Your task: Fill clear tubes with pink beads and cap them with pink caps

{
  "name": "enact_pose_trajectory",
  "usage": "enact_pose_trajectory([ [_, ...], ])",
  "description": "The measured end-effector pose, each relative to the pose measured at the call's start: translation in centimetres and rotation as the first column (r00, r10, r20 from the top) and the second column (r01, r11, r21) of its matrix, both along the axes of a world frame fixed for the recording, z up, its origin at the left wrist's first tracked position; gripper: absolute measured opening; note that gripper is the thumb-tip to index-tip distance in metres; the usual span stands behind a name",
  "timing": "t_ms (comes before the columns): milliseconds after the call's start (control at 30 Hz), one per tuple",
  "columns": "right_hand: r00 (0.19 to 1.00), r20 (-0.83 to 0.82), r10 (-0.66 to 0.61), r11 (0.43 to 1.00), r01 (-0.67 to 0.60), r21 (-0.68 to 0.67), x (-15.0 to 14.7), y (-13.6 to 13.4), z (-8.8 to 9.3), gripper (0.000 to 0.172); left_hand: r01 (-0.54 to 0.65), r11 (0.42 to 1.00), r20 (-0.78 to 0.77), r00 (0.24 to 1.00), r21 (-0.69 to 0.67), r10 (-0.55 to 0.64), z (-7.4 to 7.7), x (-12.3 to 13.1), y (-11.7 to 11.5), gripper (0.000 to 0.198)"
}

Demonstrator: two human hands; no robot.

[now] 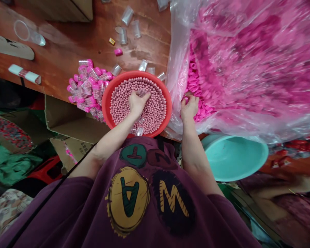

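Note:
My left hand (138,104) is down in a red plastic basin (106,103) heaped with small pink beads (124,110), its fingers closed around a small clear plastic tube (142,93). My right hand (189,107) reaches into a large translucent plastic bag (248,69) full of pink plastic caps (196,82), and its fingers pinch a cap. To the left of the basin lies a pile of clear tubes with pink caps (88,89). Several empty clear tubes (127,15) stand loose on the wooden table (67,44).
Below the bag sits a teal basin (234,156). A cardboard box flap (72,120) lies under the table's near edge at left. Cloth and mixed goods fill the floor on both sides. My maroon printed shirt (129,199) fills the bottom of the view.

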State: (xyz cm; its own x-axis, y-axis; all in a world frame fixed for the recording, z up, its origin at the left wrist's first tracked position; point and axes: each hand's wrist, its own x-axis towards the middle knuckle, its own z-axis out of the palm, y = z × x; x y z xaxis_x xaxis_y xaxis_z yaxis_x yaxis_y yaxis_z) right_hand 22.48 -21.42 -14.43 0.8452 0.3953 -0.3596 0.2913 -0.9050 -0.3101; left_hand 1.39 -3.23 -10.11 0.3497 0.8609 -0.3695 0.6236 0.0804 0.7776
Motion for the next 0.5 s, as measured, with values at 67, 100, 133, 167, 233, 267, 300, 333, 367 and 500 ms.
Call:
enact_pose_trajectory([
  [67, 1.0, -0.001, 0.008, 1.0, -0.008, -0.011, 0.0, 0.0, -0.1, 0.038, -0.011, 0.996, -0.116, 0.993, 0.094, 0.022, 0.6, -0.3, 0.0, 0.034],
  [100, 1.0, -0.002, 0.011, 1.0, -0.011, -0.014, 0.0, -0.1, -0.1, 0.039, 0.028, 0.989, -0.154, 0.988, 0.142, -0.006, 1.1, -0.7, 0.1, 0.033],
  [133, 1.0, -0.002, 0.012, 1.0, -0.012, -0.012, -0.1, -0.1, -0.1, 0.04, 0.098, 0.979, -0.174, 0.982, 0.18, -0.066, 1.6, -1.3, 0.3, 0.031],
  [167, 1.0, -0.001, 0.011, 1.0, -0.011, -0.005, -0.1, -0.1, -0.1, 0.04, 0.166, 0.962, -0.196, 0.973, 0.216, -0.124, 2.1, -2.0, 0.7, 0.027],
  [233, 1.0, -0.003, 0.008, 1.0, -0.008, 0.02, -0.2, -0.1, -0.1, 0.04, 0.268, 0.928, -0.265, 0.944, 0.259, -0.199, 2.7, -3.1, 1.5, 0.013],
  [267, 1.0, -0.009, 0.011, 0.999, -0.011, 0.035, -0.2, -0.2, 0.0, 0.039, 0.313, 0.915, -0.308, 0.923, 0.256, -0.23, 2.7, -3.4, 1.8, 0.003],
  [300, 1.0, -0.017, 0.019, 0.999, -0.018, 0.051, -0.2, -0.2, 0.1, 0.038, 0.348, 0.906, -0.349, 0.902, 0.238, -0.255, 2.5, -3.4, 2.0, 0.01],
  [333, 0.999, -0.026, 0.03, 0.997, -0.028, 0.07, -0.3, -0.3, 0.2, 0.037, 0.371, 0.904, -0.378, 0.885, 0.214, -0.274, 2.2, -3.2, 2.0, 0.019],
  [367, 0.999, -0.032, 0.041, 0.995, -0.038, 0.096, -0.3, -0.4, 0.4, 0.035, 0.375, 0.907, -0.385, 0.879, 0.191, -0.282, 1.7, -2.7, 1.9, 0.026],
  [500, 0.995, -0.089, -0.034, 0.954, 0.058, 0.295, -0.2, -0.9, 1.0, 0.026, 0.28, 0.95, -0.199, 0.948, 0.138, -0.25, -0.5, -0.1, -0.3, 0.018],
])
